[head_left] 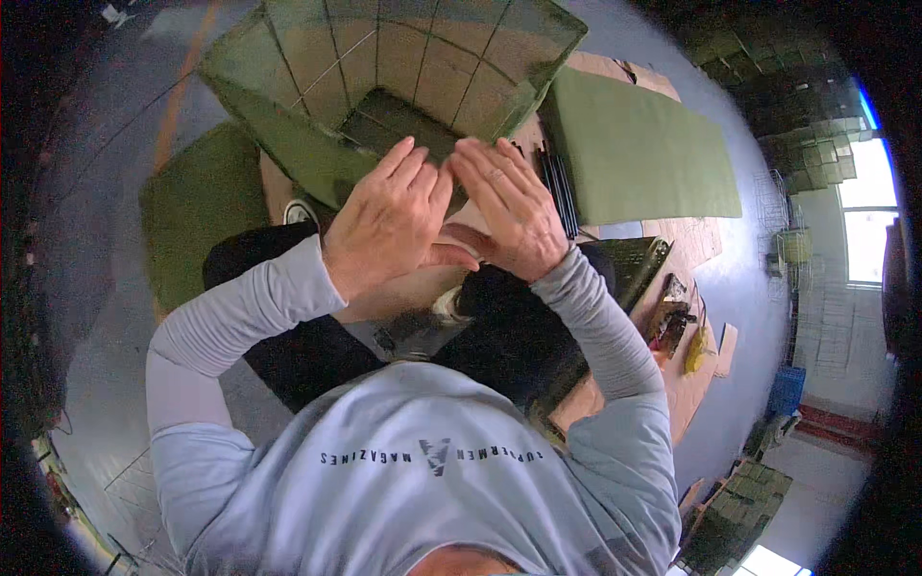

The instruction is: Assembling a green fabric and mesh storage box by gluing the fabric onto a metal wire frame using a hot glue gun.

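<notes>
Both my hands are raised side by side in front of my body, above my knees. My left hand has its fingers stretched forward and its thumb pointing toward the right hand. My right hand is likewise stretched out, its fingertips beside those of the left. I see nothing held in either one; the palms are hidden. Just beyond the fingertips stands a large green box-shaped piece with thin wire grid lines across its walls. Whether the fingers touch its near edge, I cannot tell.
A green panel lies to the right on cardboard, with black rods beside it. A yellow-handled tool lies nearer. Another green panel is at the left. Stacked green pieces and a blue crate stand farther right.
</notes>
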Tool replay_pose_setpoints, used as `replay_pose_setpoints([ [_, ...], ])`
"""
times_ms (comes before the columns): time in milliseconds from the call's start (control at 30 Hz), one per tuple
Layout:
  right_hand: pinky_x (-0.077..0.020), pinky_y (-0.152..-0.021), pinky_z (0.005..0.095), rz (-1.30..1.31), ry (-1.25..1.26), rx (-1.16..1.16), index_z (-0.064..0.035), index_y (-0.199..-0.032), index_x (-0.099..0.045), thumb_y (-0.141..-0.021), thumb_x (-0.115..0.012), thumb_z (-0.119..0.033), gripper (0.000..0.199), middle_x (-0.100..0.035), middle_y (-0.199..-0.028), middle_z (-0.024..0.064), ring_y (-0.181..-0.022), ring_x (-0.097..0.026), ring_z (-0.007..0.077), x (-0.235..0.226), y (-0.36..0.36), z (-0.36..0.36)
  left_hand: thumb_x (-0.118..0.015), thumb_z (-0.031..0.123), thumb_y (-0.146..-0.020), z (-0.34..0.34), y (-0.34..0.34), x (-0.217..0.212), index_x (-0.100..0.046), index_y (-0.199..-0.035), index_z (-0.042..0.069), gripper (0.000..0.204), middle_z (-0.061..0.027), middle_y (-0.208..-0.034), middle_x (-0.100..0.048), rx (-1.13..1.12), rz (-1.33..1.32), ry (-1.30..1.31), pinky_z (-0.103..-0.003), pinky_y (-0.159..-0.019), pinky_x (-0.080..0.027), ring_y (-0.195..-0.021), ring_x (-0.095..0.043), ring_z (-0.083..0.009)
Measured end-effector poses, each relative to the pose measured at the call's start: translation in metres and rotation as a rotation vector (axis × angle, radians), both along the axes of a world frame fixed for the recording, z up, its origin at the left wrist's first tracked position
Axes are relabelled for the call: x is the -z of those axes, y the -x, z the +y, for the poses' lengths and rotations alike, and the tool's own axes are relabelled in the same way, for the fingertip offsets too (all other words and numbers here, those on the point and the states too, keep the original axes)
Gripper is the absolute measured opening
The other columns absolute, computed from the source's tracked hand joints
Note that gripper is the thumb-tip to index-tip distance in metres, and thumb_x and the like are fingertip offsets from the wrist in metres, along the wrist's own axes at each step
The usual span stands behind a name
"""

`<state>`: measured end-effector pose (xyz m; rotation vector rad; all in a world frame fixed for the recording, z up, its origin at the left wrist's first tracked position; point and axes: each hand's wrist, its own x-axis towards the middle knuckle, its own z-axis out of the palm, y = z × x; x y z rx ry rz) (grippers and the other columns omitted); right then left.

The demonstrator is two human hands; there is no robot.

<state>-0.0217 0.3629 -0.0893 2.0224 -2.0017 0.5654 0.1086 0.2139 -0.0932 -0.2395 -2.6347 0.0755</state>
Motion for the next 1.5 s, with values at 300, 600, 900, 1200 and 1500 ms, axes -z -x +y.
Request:
replay_pose_setpoints([
  [300,-0.0324,-0.108,0.0453,-0.104,-0.206,-0.138,0.0022,-0.122,-0.053,-0.073,-0.064,-0.026,0.058,-0.059,-0.121,0.019,-0.113,-0.057,0.0271,-0.007,0.035,-0.039,-0.058,0.067,-0.07,0.001,0.023,-0.021,-0.058,-0.099,-0.012,0.084,-0.0252,-0.095,-0.063,-0.103,-0.623,-0.244,-0.042,-0.095,-0.043,-0.09,-0.06,-0.0374],
  [600,-0.0406,-0.103,0.0418,-0.227,0.074,-0.037,0.0002,-0.114,-0.06,-0.087,-0.06,-0.01,0.03,-0.062,-0.117,0.0142,-0.113,-0.057,0.0279,-0.029,0.078,0.004,-0.062,0.029,-0.085,0.037,0.003,0.006,-0.048,-0.125,-0.008,0.056,-0.0195,-0.11,-0.061,-0.126,0.163,-0.131,-0.044,-0.1,-0.042,-0.107,-0.058,-0.0325],
  [900,-0.0461,-0.095,0.0417,-0.065,-0.035,-0.011,0.0009,-0.094,-0.064,-0.089,-0.057,-0.019,0.022,-0.065,-0.094,0.015,-0.094,-0.062,0.0314,-0.01,0.085,-0.027,-0.058,0.009,-0.087,0.044,0.008,0.007,-0.056,-0.113,-0.005,0.03,-0.011,-0.079,-0.062,-0.191,0.095,-0.167,-0.039,-0.092,-0.048,-0.08,-0.062,-0.0246],
  [1200,-0.0444,-0.068,0.0462,-0.165,-0.438,0.111,-0.0005,-0.092,-0.067,-0.095,-0.046,-0.034,0.039,-0.059,-0.067,0.0169,-0.069,-0.058,0.0373,-0.034,0.076,-0.066,-0.053,0.006,-0.079,-0.006,-0.028,-0.013,-0.058,-0.11,-0.006,0.033,-0.0127,-0.073,-0.061,-0.089,-0.026,-0.209,-0.042,-0.09,-0.05,-0.072,-0.063,-0.0271],
  [1500,-0.0512,-0.086,0.0373,-0.007,0.006,-0.364,-0.0012,-0.11,-0.061,-0.08,-0.069,-0.028,0.041,-0.066,-0.11,0.0114,-0.099,-0.063,0.0303,0.005,0.027,-0.083,-0.061,0.009,-0.081,-0.018,-0.063,0.0,-0.049,-0.127,-0.003,0.049,-0.0154,-0.111,-0.063,-0.348,-0.011,-0.101,-0.041,-0.099,-0.044,-0.109,-0.059,-0.0289],
])
